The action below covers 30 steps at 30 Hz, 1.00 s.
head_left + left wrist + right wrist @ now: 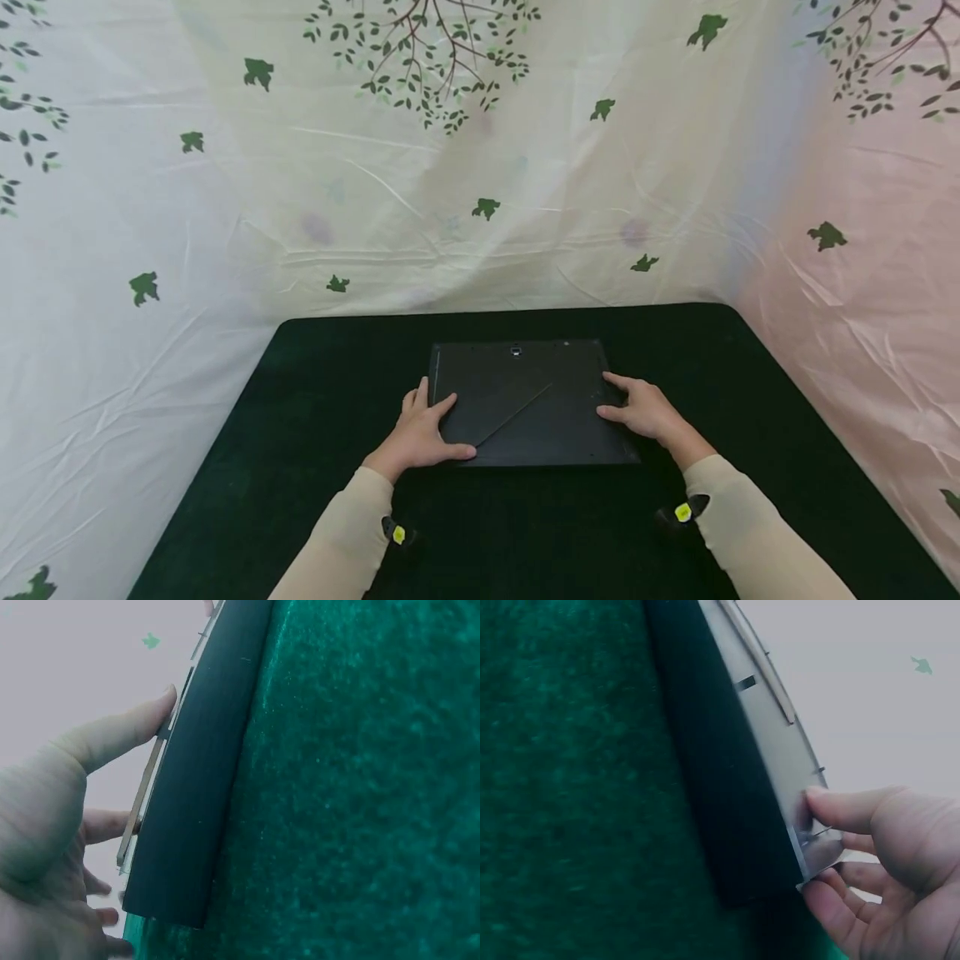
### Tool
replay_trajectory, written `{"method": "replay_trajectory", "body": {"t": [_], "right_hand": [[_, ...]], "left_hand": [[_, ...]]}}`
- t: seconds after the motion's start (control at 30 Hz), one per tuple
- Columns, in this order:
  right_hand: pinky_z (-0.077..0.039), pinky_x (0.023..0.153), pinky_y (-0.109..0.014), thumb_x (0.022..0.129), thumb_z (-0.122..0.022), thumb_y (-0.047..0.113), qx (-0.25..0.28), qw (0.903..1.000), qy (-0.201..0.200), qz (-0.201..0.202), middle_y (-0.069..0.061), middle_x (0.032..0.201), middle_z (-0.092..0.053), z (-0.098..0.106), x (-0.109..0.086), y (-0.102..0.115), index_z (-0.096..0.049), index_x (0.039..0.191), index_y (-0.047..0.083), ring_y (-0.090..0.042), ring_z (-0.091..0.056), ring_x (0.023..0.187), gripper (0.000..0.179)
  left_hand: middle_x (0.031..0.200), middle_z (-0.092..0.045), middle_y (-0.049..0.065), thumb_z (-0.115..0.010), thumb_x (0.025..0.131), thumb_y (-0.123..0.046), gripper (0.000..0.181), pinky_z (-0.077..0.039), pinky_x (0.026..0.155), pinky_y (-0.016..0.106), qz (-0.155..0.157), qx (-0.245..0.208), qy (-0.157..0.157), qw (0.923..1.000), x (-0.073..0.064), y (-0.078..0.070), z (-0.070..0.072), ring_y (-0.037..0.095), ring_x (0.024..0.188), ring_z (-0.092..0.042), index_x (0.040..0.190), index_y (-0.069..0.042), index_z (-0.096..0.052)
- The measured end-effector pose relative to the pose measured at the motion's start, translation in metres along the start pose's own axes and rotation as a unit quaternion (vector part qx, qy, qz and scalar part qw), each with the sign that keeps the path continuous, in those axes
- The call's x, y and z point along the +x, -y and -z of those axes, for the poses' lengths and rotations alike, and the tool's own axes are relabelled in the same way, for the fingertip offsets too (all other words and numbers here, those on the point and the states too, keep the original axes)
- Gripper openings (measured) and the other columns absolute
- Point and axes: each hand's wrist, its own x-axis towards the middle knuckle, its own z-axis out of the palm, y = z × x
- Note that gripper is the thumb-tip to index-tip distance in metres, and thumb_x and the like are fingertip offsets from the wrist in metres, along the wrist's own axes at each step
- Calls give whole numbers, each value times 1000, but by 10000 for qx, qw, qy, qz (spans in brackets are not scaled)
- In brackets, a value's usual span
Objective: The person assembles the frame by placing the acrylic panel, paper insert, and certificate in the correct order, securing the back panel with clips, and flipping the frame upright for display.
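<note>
A flat black rectangular box (pixel 555 417) lies on the dark green cloth. Diagonally across its top runs a thin stick-like strip (pixel 517 412), and a small metal-looking fitting (pixel 516 352) sits near the far edge. My left hand (pixel 420 429) is at the box's left side, fingers spread, thumb over the near left corner and index finger over the top. On the opposite side my right hand (pixel 648 408) holds the right edge. In the right wrist view its thumb (pixel 840 808) presses the glossy top while the other fingers curl at the corner.
The dark green cloth (pixel 300 500) covers the table around the box. White and pink curtains (pixel 525 258) with leaf prints hang behind and along both sides. Small black devices with yellow markers sit at the left wrist (pixel 398 533) and the right wrist (pixel 683 512).
</note>
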Motion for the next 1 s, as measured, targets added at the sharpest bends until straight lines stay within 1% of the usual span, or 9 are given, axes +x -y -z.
{"method": "replay_trajectory", "body": {"t": [0.03,0.1,0.17,0.2,0.3,0.47,0.63,0.77,1.0], "right_hand": [[-43,68,-35,88,-69,40,48,10000,-3,15,-22,122,-52,-1,1,-1,-31,151,14,-24,-54,84,78],[-43,65,-33,88,-69,41,167,9999,-28,-6,-16,110,-55,-4,2,-4,-31,152,17,-21,-54,78,78],[-44,64,-33,88,-68,43,277,9996,-33,-31,-14,106,-55,-5,3,-7,-30,152,19,-20,-55,77,78],[-45,64,-33,87,-68,44,324,9995,-47,-48,-14,106,-55,-6,3,-8,-30,152,20,-20,-56,77,79],[-45,64,-33,87,-67,46,433,9990,-82,-81,-14,105,-56,-7,2,-11,-30,152,22,-20,-57,77,79],[-44,62,-34,87,-66,49,474,9987,-134,-87,-13,96,-55,-9,1,-15,-29,153,24,-22,-55,74,80],[-43,62,-34,86,-65,52,472,9986,-201,-140,-12,98,-54,-12,0,-21,-28,153,26,-22,-54,76,80],[-44,63,-34,86,-65,54,534,9981,-254,-145,-12,99,-54,-12,0,-24,-28,153,27,-22,-53,77,81],[-43,64,-34,85,-64,55,575,9981,-234,-65,-12,98,-54,-11,1,-22,-28,153,27,-23,-53,78,82]], "left_hand": [[160,-2,15,-75,65,-69,102,-24,107,62,-119,109,-19,9999,0,1,0,39,143,-4,148,-20,-41],[161,-7,10,-74,66,-70,102,-20,110,60,-414,265,24,9988,1,3,2,36,145,-3,147,-18,-41],[160,-13,6,-74,67,-69,101,-19,112,57,-720,331,160,9967,2,7,4,32,146,-4,148,-17,-41],[160,-16,4,-74,67,-67,101,-19,112,56,-850,307,245,9956,3,8,5,31,147,-5,148,-17,-40],[159,-22,2,-76,69,-64,100,-21,112,53,-1108,221,458,9925,6,12,8,28,147,-9,148,-16,-39],[158,-24,1,-76,70,-62,95,-24,112,51,-1176,179,532,9915,10,16,9,26,146,-13,147,-18,-41],[158,-23,0,-75,71,-62,94,-22,113,51,-1182,144,575,9912,11,17,6,25,146,-11,147,-19,-41],[158,-22,-1,-75,71,-62,93,-21,113,51,-1175,63,533,9916,10,17,3,24,147,-9,147,-20,-41],[158,-23,0,-78,71,-57,90,-22,112,53,-1117,-99,481,9925,9,17,5,25,147,-8,145,-20,-44]]}}
